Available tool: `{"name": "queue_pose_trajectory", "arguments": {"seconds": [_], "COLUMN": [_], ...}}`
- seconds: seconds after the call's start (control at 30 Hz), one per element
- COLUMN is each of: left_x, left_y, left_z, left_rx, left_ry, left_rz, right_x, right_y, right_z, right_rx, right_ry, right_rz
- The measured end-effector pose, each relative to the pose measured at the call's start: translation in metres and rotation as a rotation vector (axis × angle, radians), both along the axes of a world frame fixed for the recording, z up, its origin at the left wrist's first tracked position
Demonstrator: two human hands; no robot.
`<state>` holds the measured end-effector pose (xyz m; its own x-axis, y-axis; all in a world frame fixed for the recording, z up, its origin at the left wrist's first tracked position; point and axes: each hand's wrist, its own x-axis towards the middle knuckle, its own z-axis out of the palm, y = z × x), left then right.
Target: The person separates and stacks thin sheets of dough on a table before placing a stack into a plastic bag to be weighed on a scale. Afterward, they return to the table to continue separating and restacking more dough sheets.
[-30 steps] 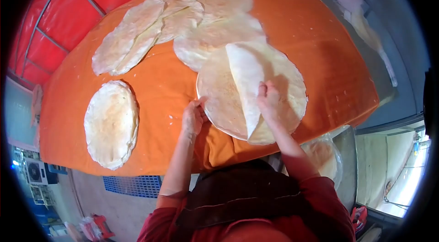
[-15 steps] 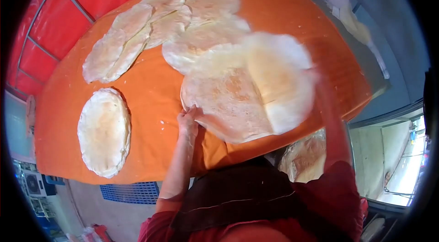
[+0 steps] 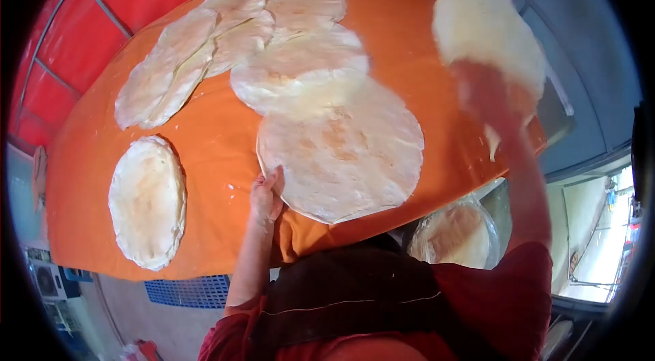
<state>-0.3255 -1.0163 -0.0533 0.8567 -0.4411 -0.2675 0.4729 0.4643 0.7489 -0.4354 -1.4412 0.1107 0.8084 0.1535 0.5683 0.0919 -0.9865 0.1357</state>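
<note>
A large round flatbread (image 3: 341,156) with brown patches lies near the table's front edge. My left hand (image 3: 267,197) pinches its left rim, thumb on top. Off to the right, my right hand (image 3: 486,91) is smeared by motion against a second flatbread (image 3: 484,23), pale and also blurred, which it carries over the table's right edge. Fingers of that hand cannot be made out singly. Behind the large round, another flatbread (image 3: 293,74) is partly covered by it.
Several overlapping flatbreads (image 3: 194,40) cover the back left of the orange cloth (image 3: 402,26). An oval-looking stack of flatbread (image 3: 147,200) sits at the front left. Below the front edge is a clear bag with bread (image 3: 454,235); a blue crate (image 3: 187,291) stands on the floor.
My right hand has swung right and away from me, taking the upper flatbread off the large one. My left hand keeps its hold on the rim.
</note>
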Motion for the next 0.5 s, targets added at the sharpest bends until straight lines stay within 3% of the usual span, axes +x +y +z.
{"name": "queue_pose_trajectory", "arguments": {"seconds": [0.07, 0.17, 0.23, 0.27, 0.33, 0.37, 0.4, 0.43, 0.5], "left_x": [-0.007, -0.003, 0.001, -0.002, -0.013, -0.013, -0.028, -0.033, -0.041], "left_y": [-0.002, -0.006, -0.006, -0.008, -0.004, -0.006, -0.017, -0.015, -0.017], "left_z": [0.02, 0.027, 0.023, 0.025, 0.008, 0.003, 0.051, 0.064, 0.084], "left_rx": [-0.175, -0.245, -0.251, -0.138, 0.392, 0.66, 0.768, 1.096, 1.295], "left_ry": [0.091, 0.14, 0.129, -0.004, -0.317, -0.473, -0.734, -1.106, -1.41], "left_rz": [-0.034, -0.111, -0.168, -0.137, 0.027, 0.11, 0.185, 0.195, -0.146], "right_x": [-0.019, -0.04, -0.024, -0.014, 0.026, 0.062, 0.084, 0.111, 0.164], "right_y": [0.087, 0.171, 0.172, 0.14, 0.114, 0.12, 0.112, 0.093, 0.04], "right_z": [-0.021, -0.05, -0.043, -0.098, -0.109, -0.055, -0.04, -0.051, -0.112], "right_rx": [0.616, 0.566, 0.271, 0.564, 0.834, 0.832, 0.758, 0.929, 1.296], "right_ry": [0.272, 1.087, 1.473, 1.205, 0.897, 0.869, 0.58, 0.478, 0.413], "right_rz": [0.192, 0.048, 0.227, 0.317, 0.239, 0.076, 0.004, -0.039, -0.119]}}
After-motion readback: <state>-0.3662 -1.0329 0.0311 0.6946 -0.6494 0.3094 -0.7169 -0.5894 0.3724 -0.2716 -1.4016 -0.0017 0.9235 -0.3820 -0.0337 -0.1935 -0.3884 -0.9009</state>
